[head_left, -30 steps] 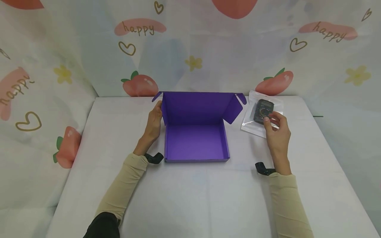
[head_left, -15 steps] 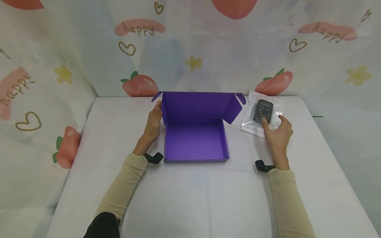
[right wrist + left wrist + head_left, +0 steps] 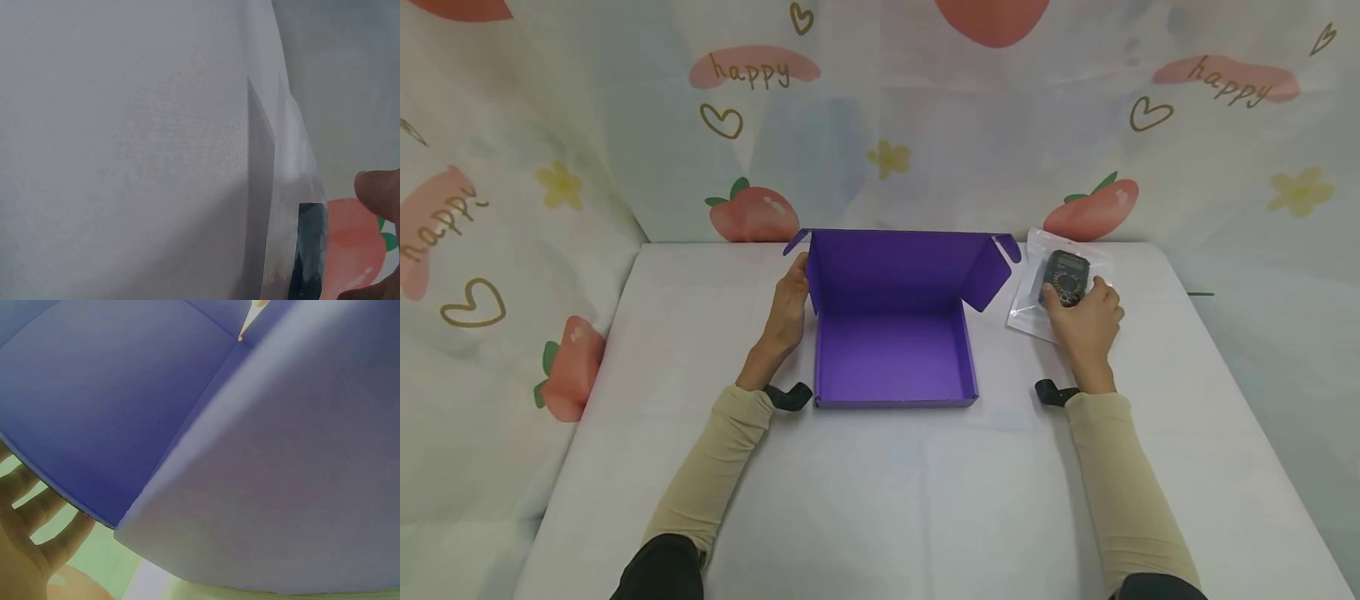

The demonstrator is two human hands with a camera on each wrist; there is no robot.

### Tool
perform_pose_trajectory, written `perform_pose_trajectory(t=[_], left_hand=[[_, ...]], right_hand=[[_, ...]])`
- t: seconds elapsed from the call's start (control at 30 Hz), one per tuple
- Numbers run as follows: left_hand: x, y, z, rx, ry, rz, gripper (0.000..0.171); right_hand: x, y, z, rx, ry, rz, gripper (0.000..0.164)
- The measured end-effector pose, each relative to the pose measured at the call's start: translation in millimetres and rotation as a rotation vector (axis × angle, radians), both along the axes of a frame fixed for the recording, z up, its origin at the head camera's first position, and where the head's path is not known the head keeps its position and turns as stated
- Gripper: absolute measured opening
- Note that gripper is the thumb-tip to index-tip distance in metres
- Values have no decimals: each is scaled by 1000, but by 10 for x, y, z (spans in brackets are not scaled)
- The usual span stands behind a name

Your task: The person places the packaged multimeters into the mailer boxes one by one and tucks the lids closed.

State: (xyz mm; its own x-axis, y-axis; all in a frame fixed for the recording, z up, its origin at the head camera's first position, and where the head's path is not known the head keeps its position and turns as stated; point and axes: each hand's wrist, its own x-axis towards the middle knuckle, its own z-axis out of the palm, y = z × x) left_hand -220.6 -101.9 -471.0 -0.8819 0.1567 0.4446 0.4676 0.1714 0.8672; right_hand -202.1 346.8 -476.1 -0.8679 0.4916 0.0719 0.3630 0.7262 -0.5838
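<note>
A purple cardboard box (image 3: 895, 358) stands in the middle of the table with its lid raised and side flaps sticking out. My left hand (image 3: 786, 308) is at the left edge of the lid, its fairly straight fingers (image 3: 59, 540) reaching behind the panel; the fingertips are hidden. To the right of the box, a dark multimeter (image 3: 1066, 271) lies on or in a clear plastic bag (image 3: 1028, 317); which of these, I cannot tell. My right hand (image 3: 1086, 325) is over the multimeter's near end, thumb by its left side and fingers by its right, spread apart.
A white cloth covers the table (image 3: 880, 500). Patterned fabric (image 3: 925, 125) with strawberries and hearts rises behind it and along the left. The bag lies near the table's back edge.
My right hand has shifted left and forward, its thumb now at the multimeter's left side. The left hand and the box have stayed in place.
</note>
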Motion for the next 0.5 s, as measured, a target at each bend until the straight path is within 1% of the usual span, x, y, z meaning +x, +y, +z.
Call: perform_pose_trajectory(t=[0.13,0.2,0.27,0.37,0.5], left_hand=[[-4,5,3,17,9,0,107],[-3,8,1,29,12,-4,108],[-2,11,-1,41,11,-6,108],[5,12,2,43,11,-3,108],[12,12,11,27,12,10,106]], right_hand=[[-60,-19,-20,33,-121,6,101],[-70,-25,-29,50,-158,9,103],[-74,-25,-34,68,-180,15,103],[-78,-17,-26,77,-184,30,101],[-82,17,9,95,-222,83,102]])
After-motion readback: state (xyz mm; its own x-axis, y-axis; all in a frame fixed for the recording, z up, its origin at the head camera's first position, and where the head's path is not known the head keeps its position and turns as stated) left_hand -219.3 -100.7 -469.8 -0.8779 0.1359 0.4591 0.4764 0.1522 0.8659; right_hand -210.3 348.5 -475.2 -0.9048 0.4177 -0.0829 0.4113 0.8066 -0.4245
